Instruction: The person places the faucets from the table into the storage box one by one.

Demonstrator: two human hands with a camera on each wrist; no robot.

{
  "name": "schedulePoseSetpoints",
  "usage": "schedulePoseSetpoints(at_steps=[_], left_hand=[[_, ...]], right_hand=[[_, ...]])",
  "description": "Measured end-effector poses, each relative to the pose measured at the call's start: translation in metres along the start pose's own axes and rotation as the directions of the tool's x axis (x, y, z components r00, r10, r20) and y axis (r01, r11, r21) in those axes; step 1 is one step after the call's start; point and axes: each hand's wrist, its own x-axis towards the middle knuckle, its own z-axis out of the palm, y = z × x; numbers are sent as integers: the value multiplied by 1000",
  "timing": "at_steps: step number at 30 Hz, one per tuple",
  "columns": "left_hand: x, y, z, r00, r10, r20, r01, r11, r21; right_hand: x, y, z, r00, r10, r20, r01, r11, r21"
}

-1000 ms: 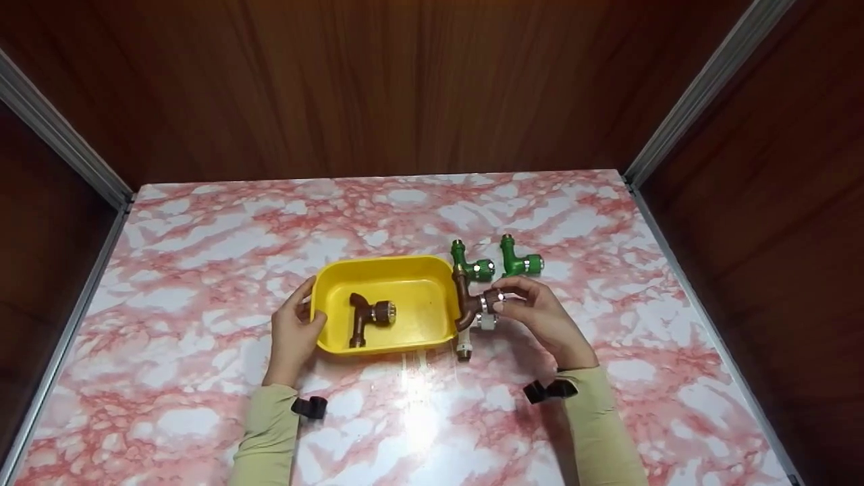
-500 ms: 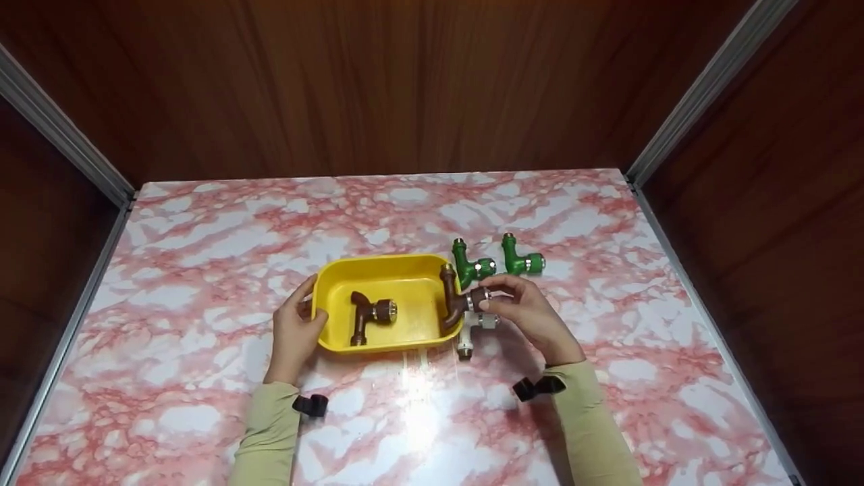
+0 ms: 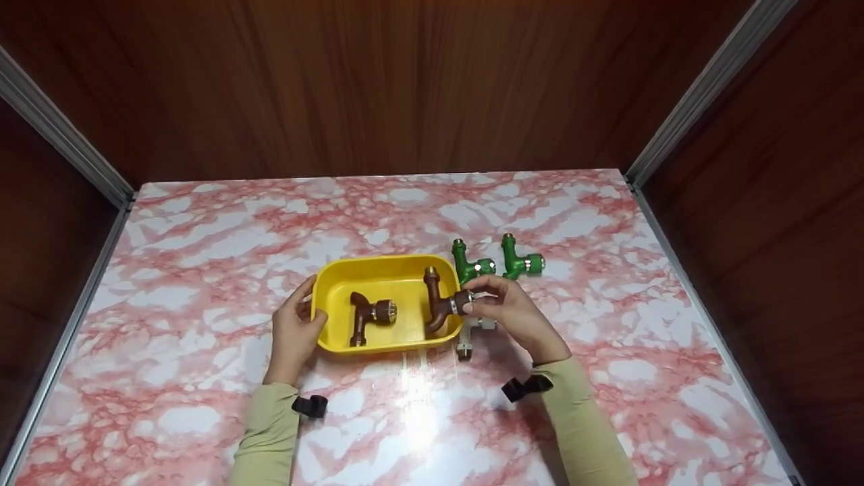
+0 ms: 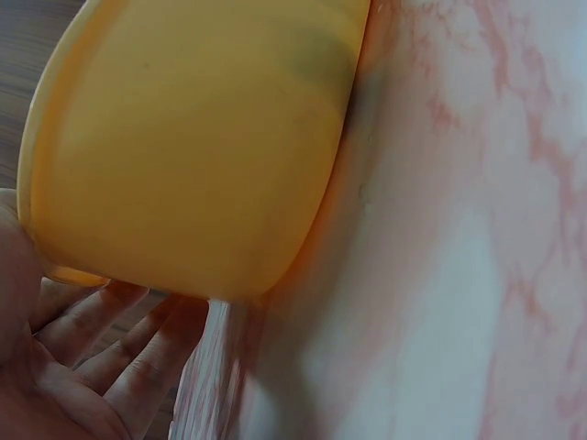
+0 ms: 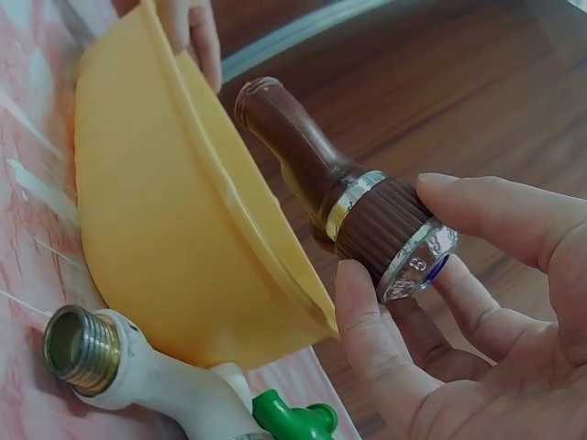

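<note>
Your right hand pinches a brown tap by its ribbed knob, thumb and fingers curled round the clear-capped end, and holds it over the right end of the yellow tub, just above the rim. The tap is a glossy brown T shape with a silver ring below the knob; its threaded top points away from you and its spout curves down toward the tub floor. In the right wrist view the tap's lower part is lost behind the tub's thin, smooth plastic wall.

Your left hand holds the tub's left end, thumb hooked over the rim and fingers under the outer wall. The left wrist view shows those fingers relaxed beneath the rounded yellow underside, but the thumb is cut off at the frame edge.

A second brown tap of the same shape lies flat inside the tub. A white tap with a brass threaded end rests on the desk just right of the tub, largely hidden under your right hand. Two green taps sit side by side just beyond it. The desk top is glossy, pink-and-white marbled, with a bright glare patch near you.
</note>
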Motion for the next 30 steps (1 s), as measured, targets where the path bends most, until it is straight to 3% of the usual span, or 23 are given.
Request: schedulePoseSetpoints(at_steps=[19, 30], left_hand=[[0, 0, -1, 1000, 2, 8, -2, 1000, -19], [-12, 38, -7, 999, 17, 33, -15, 999, -44]], right_hand=[[8, 1, 14, 999, 35, 15, -35, 999, -31], [15, 2, 23, 999, 40, 14, -38, 995, -97]])
